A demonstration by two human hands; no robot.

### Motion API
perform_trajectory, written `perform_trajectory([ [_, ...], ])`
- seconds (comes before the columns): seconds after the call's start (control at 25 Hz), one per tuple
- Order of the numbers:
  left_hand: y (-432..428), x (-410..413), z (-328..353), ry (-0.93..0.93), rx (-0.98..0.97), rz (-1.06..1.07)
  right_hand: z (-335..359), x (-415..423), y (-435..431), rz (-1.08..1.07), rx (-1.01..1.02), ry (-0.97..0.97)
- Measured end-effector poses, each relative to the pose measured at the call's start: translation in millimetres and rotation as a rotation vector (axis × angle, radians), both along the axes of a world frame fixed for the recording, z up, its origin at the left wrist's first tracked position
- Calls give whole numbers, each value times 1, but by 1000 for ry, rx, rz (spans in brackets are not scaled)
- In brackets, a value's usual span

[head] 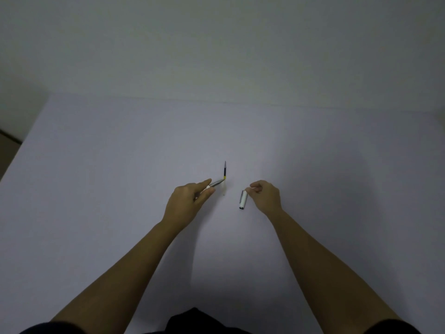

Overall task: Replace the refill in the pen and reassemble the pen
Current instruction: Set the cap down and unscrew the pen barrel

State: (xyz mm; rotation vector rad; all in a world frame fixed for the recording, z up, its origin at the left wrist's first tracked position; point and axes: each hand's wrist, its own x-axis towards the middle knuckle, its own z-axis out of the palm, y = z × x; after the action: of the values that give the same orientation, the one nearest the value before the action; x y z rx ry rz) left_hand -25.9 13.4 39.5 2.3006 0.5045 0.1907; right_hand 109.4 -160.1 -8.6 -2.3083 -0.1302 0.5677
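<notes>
One pen section (216,183) pinched in left hand (186,203), tip toward 2 o'clock. One refill (225,170) on table (96,165), at 12 o'clock, touching. One cap (242,200) gripped by right hand (265,196) fingertips.

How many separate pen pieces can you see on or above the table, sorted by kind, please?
Refill, dark with a yellow band, lying on the table: 1
Silver pen section, held in the left hand: 1
White pen barrel piece, at the right hand fingers: 1
Total: 3
</notes>
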Motion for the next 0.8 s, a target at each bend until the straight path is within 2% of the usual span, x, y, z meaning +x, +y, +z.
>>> perform_trajectory([
  [0.16, 2, 0, 26, 0, -21, -23, 37, 12, 3, 17, 62, -85],
  [0.28, 4, -1, 54, -5, -20, -67, 91, 15, 11, 189, 100, -183],
  [0.44, 8, -8, 85, -56, 88, -188, 156, -2, 16, 540, 132, -165],
  [0.56, 5, -13, 98, -136, 227, -345, 178, -19, 15, 761, -31, -195],
  [0.64, 0, -16, 103, -202, 355, -422, 188, -29, 11, 839, -115, -220],
  [0.72, -5, -18, 104, -257, 449, -442, 195, -33, 5, 852, -96, -257],
  [0.8, -11, -20, 105, -276, 446, -411, 198, -35, -1, 855, -32, -361],
])
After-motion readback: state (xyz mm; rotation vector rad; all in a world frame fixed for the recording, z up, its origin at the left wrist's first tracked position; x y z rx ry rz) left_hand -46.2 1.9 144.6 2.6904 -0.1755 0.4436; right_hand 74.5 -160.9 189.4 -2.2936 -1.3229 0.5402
